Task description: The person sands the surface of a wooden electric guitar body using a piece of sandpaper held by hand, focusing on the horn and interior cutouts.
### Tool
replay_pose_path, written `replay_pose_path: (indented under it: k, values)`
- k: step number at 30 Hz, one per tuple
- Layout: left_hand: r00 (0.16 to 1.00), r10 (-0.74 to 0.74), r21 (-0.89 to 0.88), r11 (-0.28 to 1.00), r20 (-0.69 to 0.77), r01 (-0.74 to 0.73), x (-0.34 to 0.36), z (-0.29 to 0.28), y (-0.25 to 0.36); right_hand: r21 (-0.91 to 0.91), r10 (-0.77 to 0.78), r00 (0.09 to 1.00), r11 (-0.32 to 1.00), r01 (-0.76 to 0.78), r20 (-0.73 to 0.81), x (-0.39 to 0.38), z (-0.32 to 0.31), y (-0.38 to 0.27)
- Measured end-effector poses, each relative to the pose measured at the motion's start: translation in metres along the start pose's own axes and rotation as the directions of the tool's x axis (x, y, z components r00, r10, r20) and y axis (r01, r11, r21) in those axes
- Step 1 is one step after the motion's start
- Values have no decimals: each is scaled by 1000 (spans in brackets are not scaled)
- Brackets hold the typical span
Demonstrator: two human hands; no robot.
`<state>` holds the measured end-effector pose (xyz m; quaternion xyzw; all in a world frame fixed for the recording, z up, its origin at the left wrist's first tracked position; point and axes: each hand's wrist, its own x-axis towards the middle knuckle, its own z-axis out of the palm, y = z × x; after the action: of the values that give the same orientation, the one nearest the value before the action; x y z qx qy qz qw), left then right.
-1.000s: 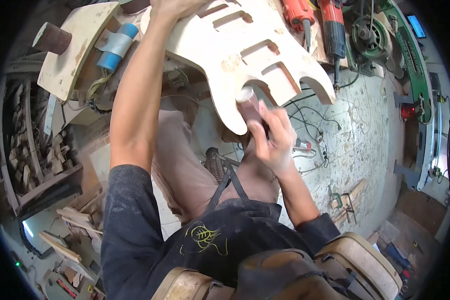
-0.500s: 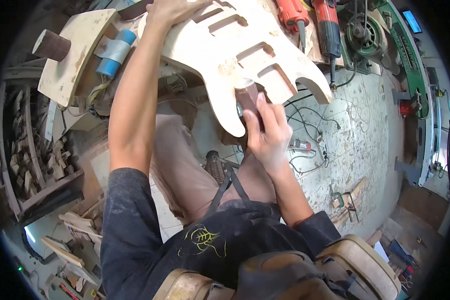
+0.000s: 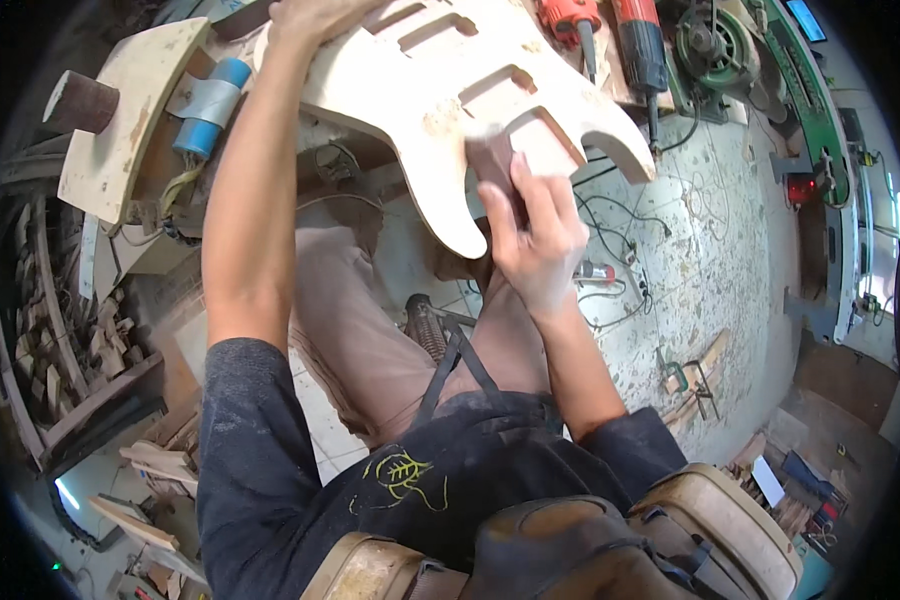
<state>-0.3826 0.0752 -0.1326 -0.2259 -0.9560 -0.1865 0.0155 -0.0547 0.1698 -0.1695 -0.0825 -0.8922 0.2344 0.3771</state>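
While my right hand (image 3: 540,240) holds a brown cylinder (image 3: 492,162) between thumb and fingers, I see its far end, blurred, at the curved notch between the two horns of the guitar body (image 3: 370,82). That pale body lies at the upper middle of my view, its horns jutting off the tabletop (image 3: 614,72) toward me, above the floor (image 3: 730,270). My left hand (image 3: 322,14) rests on its far left part; the top edge cuts it off, so I cannot tell how its fingers are set. Left of that arm I have a curved board (image 3: 135,75) bearing a brown drum (image 3: 82,102), with a blue tube (image 3: 196,138) beside it. Right of the body sit two red tools (image 3: 642,45) and a green machine (image 3: 715,50).
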Motion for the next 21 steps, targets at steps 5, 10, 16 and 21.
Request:
replay_pose_path:
  k: [5, 10, 16, 21]
  values:
    - [999, 8, -13, 1000, -52, -9, 0, 4, 7, 47, 19, 1000, 999, -18, -20, -8, -2, 0]
    - [1000, 12, -81, 997, 25, -10, -3, -11, 11, 33, 55, 998, 998, -55, 4, -4, -7, 0]
    - [998, 1, -36, 999, -59, -3, -11, -9, 5, 67, 2, 1000, 998, 0, -26, -19, -29, 8]
    - [999, -18, -35, 999, -29, 17, -2, 2, 8, 84, 20, 996, 996, -12, -89, 2, -4, 12]
